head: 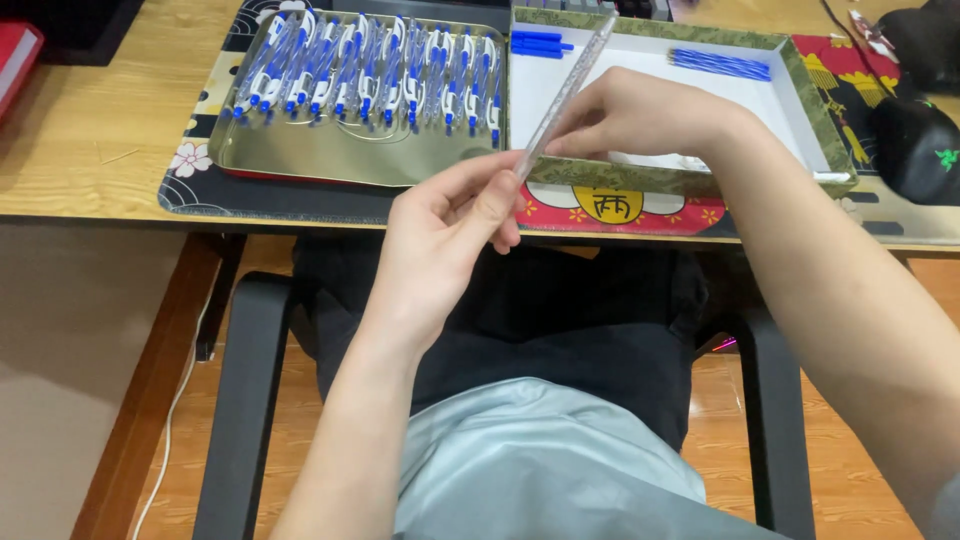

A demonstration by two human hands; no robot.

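Observation:
My left hand [450, 225] pinches the lower end of a clear plastic pen barrel [572, 85] between thumb and fingers. The barrel slants up and to the right, over the edge of a white-lined box [790, 70]. My right hand [640, 115] has its fingers closed near the barrel's lower part; I cannot tell what they hold. A gold metal tray [330, 160] to the left holds a row of several blue and white pens [370, 70]. In the box lie blue pen parts [538, 44] and blue refills [720, 65].
The tray and box rest on a patterned mat [610, 205] on a wooden desk [80, 130]. A black computer mouse [920, 150] sits at the right edge. A red object [15, 60] is at the far left. Black chair arms [240, 400] flank my lap.

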